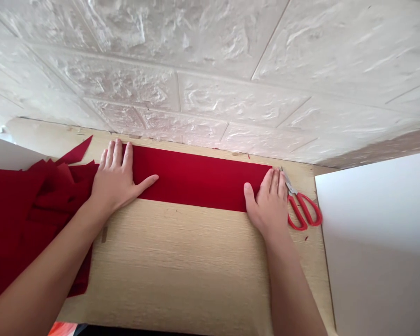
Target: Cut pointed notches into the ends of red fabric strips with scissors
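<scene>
A long strip of red felt (199, 179) lies flat across the back of the light wood table (182, 266). My left hand (117, 177) presses palm down on its left end, fingers spread. My right hand (268, 203) rests flat on its right end, holding nothing. Just right of that hand lie red-handled scissors (301, 205), their steel blades pointing back toward the wall. A loose heap of red felt (17, 210) spreads under my left forearm, touching the strip's left end.
A white brick-textured wall panel (210, 60) rises behind the table. A white board (374, 233) stands at the right, and another white sheet (7, 154) shows at the far left. Small red scraps dot the wood near the scissors.
</scene>
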`<control>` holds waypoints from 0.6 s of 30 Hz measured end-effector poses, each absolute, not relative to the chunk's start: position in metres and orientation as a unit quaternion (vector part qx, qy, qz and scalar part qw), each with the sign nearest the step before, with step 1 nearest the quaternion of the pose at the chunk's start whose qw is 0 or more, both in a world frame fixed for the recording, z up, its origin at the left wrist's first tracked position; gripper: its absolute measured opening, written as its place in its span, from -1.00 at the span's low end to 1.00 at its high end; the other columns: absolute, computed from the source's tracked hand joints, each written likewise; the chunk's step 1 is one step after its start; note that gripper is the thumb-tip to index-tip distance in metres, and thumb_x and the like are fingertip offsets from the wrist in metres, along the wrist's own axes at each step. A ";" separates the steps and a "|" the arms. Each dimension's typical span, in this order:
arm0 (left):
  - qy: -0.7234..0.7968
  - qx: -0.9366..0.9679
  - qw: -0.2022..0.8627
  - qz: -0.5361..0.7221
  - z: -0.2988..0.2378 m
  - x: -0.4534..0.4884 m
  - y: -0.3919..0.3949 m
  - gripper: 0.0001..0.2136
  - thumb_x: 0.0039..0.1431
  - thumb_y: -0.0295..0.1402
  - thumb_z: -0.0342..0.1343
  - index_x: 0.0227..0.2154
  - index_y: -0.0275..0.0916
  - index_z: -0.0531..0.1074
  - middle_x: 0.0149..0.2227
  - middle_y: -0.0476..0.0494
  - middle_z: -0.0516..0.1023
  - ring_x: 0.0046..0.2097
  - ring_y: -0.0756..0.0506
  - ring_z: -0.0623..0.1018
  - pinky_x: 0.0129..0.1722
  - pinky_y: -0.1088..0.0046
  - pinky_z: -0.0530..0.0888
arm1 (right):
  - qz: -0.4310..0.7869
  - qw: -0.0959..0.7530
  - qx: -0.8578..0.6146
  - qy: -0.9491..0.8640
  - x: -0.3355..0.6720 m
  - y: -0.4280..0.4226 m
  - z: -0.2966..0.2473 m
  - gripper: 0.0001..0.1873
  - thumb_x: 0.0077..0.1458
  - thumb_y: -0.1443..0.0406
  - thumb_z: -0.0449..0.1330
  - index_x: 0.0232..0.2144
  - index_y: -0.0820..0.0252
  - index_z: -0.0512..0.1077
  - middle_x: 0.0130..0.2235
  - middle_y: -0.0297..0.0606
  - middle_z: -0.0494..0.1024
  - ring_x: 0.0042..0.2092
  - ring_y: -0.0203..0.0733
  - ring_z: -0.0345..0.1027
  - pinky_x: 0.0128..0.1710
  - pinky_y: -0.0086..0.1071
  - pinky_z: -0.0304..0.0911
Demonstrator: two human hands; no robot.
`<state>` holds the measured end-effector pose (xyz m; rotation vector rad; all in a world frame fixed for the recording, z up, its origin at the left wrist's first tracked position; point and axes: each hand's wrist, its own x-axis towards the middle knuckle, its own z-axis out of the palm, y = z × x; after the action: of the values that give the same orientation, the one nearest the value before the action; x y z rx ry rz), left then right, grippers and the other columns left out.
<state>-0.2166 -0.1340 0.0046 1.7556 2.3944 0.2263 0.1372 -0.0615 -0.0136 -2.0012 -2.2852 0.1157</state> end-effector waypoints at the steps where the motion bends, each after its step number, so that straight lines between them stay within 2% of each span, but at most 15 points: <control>1: 0.802 0.587 0.082 0.076 0.004 -0.217 -0.134 0.10 0.19 0.33 -0.19 0.47 -0.60 -0.08 0.54 -0.62 -0.17 0.56 -0.45 -0.17 0.52 -0.06 -0.10 | 0.041 0.058 -0.656 -0.751 0.137 -0.062 -0.014 -0.11 0.41 -0.01 -0.15 0.44 0.70 -0.04 0.48 0.41 0.06 0.53 0.26 -0.16 0.45 0.17 -0.09; 5: 0.803 0.586 0.081 0.073 0.004 -0.216 -0.134 0.10 0.18 0.33 -0.17 0.48 -0.56 -0.10 0.54 -0.60 -0.18 0.56 -0.45 -0.17 0.51 -0.12 -0.08 | 0.059 0.088 -0.656 -0.747 0.140 -0.063 -0.015 -0.13 0.42 0.00 -0.21 0.44 0.68 -0.04 0.48 0.40 0.06 0.53 0.27 -0.16 0.44 0.22 -0.08; 8: 0.801 0.589 0.076 0.068 0.004 -0.216 -0.134 0.11 0.18 0.34 -0.19 0.48 -0.58 -0.09 0.53 -0.62 -0.16 0.56 -0.45 -0.17 0.51 -0.08 -0.09 | 0.061 0.108 -0.658 -0.743 0.138 -0.064 -0.007 -0.13 0.42 0.01 -0.22 0.44 0.70 -0.03 0.48 0.40 0.06 0.53 0.30 -0.16 0.44 0.23 -0.07; 11: 0.802 0.589 0.068 0.065 0.005 -0.216 -0.133 0.12 0.17 0.36 -0.20 0.47 -0.60 -0.08 0.53 -0.64 -0.15 0.56 -0.44 -0.16 0.52 -0.02 -0.10 | 0.046 0.121 -0.634 -0.763 0.116 -0.067 0.011 -0.16 0.42 0.02 -0.20 0.47 0.60 -0.05 0.49 0.32 0.08 0.54 0.30 -0.18 0.45 0.27 -0.10; 15: 0.800 0.593 0.065 0.064 0.006 -0.215 -0.134 0.14 0.16 0.39 -0.23 0.47 -0.59 -0.06 0.53 -0.64 -0.13 0.56 -0.46 -0.13 0.52 -0.03 -0.08 | 0.102 0.077 -0.507 -0.852 0.047 -0.069 0.030 -0.13 0.45 -0.04 -0.21 0.48 0.58 -0.01 0.52 0.16 0.06 0.56 0.20 -0.26 0.51 0.13 -0.19; 18: 0.797 0.597 0.056 0.075 0.007 -0.213 -0.135 0.17 0.15 0.42 -0.32 0.45 -0.64 -0.04 0.51 -0.70 -0.12 0.55 -0.49 -0.11 0.51 -0.06 -0.06 | 0.123 0.087 -0.409 -0.900 -0.001 -0.067 0.027 -0.09 0.47 -0.08 -0.22 0.47 0.64 -0.02 0.53 0.18 -0.01 0.57 0.15 -0.30 0.54 0.01 -0.32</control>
<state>-0.2129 -0.1351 0.0070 1.8121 2.4182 0.2265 -0.0008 -0.0667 0.0270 -1.2186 -2.6804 0.3669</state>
